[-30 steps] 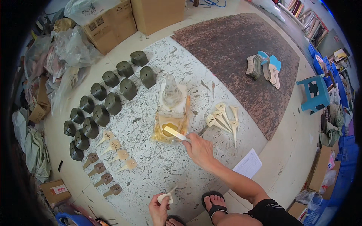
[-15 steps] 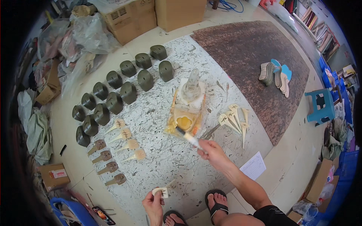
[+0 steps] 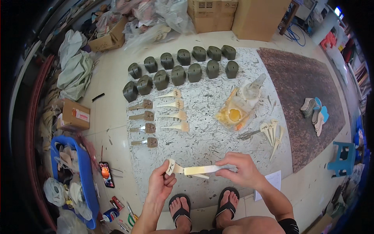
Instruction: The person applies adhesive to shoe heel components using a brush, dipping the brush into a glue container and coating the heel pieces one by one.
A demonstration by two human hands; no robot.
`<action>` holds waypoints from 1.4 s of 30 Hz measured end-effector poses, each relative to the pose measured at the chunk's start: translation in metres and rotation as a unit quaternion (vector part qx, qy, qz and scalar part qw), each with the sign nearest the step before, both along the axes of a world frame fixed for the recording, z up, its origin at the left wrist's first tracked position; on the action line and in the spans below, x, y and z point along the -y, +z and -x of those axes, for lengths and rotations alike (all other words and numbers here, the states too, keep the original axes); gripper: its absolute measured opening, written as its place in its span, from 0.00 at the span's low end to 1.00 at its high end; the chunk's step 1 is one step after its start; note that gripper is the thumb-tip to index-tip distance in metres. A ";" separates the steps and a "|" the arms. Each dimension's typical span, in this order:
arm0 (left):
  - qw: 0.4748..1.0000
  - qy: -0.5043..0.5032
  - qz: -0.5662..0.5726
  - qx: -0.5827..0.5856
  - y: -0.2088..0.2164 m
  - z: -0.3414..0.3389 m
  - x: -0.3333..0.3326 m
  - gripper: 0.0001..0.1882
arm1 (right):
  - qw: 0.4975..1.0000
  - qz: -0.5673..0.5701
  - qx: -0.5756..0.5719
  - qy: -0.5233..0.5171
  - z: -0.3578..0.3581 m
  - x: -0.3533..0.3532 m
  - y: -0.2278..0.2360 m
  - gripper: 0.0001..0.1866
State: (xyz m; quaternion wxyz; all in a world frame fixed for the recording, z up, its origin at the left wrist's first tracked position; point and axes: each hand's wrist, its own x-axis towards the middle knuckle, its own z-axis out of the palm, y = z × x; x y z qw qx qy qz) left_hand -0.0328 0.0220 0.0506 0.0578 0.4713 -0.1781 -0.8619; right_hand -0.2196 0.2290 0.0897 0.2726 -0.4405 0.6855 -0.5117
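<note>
My left hand (image 3: 160, 182) pinches the wide end of a cream paddle-shaped piece (image 3: 177, 168) with a dark mark on it; its narrow tail points right. My right hand (image 3: 243, 171) is closed round the handle of a brush (image 3: 200, 170), pale yellow and white. The brush's end meets the piece or lies just over it; I cannot tell which. Beyond my hands, a plastic-wrapped container of yellow glue-like liquid (image 3: 234, 114) stands on the speckled board (image 3: 210, 144). A cloudy lump-topped bottle shape (image 3: 252, 89) is right behind it.
Two rows of dark green heel-like blocks (image 3: 178, 75) stand at the back. Brown paddle pieces (image 3: 143, 116) and cream ones (image 3: 177, 115) lie at left, more cream pieces (image 3: 269, 132) at right. A blue basket (image 3: 76, 175), a phone (image 3: 106, 174) and a teal stool (image 3: 342, 159) flank the board.
My right hand has brought the brush back from the yellow container to the piece in my left hand. The view has swung left, so the scene sits further right.
</note>
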 end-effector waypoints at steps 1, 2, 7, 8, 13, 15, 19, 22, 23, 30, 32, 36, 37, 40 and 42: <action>1.000 0.006 -0.001 -0.001 0.005 -0.003 -0.001 0.13 | 0.995 -0.018 -0.098 -0.006 -0.007 0.005 0.009 0.11; 1.000 -0.012 0.014 -0.004 0.011 -0.004 -0.002 0.14 | 0.980 -0.035 -0.195 -0.014 -0.013 0.009 0.014 0.13; 0.998 -0.038 0.056 0.003 0.024 -0.005 -0.005 0.14 | 0.968 0.000 -0.252 0.019 -0.030 0.012 0.011 0.15; 0.997 -0.041 0.067 0.004 0.025 -0.007 -0.005 0.15 | 0.970 0.006 -0.238 0.050 -0.030 0.011 0.011 0.14; 0.995 -0.048 0.090 -0.016 0.022 -0.010 -0.005 0.14 | 0.972 -0.008 -0.232 0.037 -0.034 0.000 0.006 0.14; 0.994 -0.064 0.088 -0.008 0.020 -0.010 -0.004 0.14 | 0.971 -0.007 -0.225 0.078 -0.034 -0.003 0.004 0.14; 0.992 -0.071 0.106 -0.006 0.024 -0.009 0.000 0.14 | 0.975 -0.022 -0.208 0.079 -0.032 -0.009 0.005 0.13; 0.991 -0.068 0.111 -0.006 0.024 -0.009 0.006 0.13 | 0.975 -0.029 -0.194 0.101 -0.029 -0.016 0.007 0.13; 0.992 -0.070 0.109 -0.005 0.025 -0.008 0.008 0.13 | 0.980 -0.032 -0.183 0.070 -0.029 -0.018 0.007 0.12; 0.993 -0.061 0.098 0.019 0.014 -0.014 0.017 0.14 | 0.986 -0.034 -0.144 0.072 -0.027 -0.028 0.001 0.11; 0.992 -0.069 0.105 0.018 0.011 -0.015 0.018 0.16 | 0.980 -0.079 -0.106 0.150 -0.022 -0.031 -0.003 0.12; 0.994 -0.065 0.087 0.025 0.011 -0.014 0.017 0.15 | 0.990 -0.088 0.045 0.101 -0.024 -0.036 -0.009 0.11; 0.995 -0.066 0.073 0.023 0.012 -0.012 0.016 0.14 | 0.988 -0.120 0.065 0.073 -0.024 -0.031 -0.011 0.10; 0.995 -0.069 0.063 0.018 0.011 -0.012 0.012 0.14 | 0.979 -0.156 0.114 0.068 -0.026 -0.024 -0.006 0.10; 0.995 -0.069 0.069 0.017 0.012 -0.011 0.011 0.14 | 0.972 -0.161 0.142 0.092 -0.027 -0.018 -0.004 0.09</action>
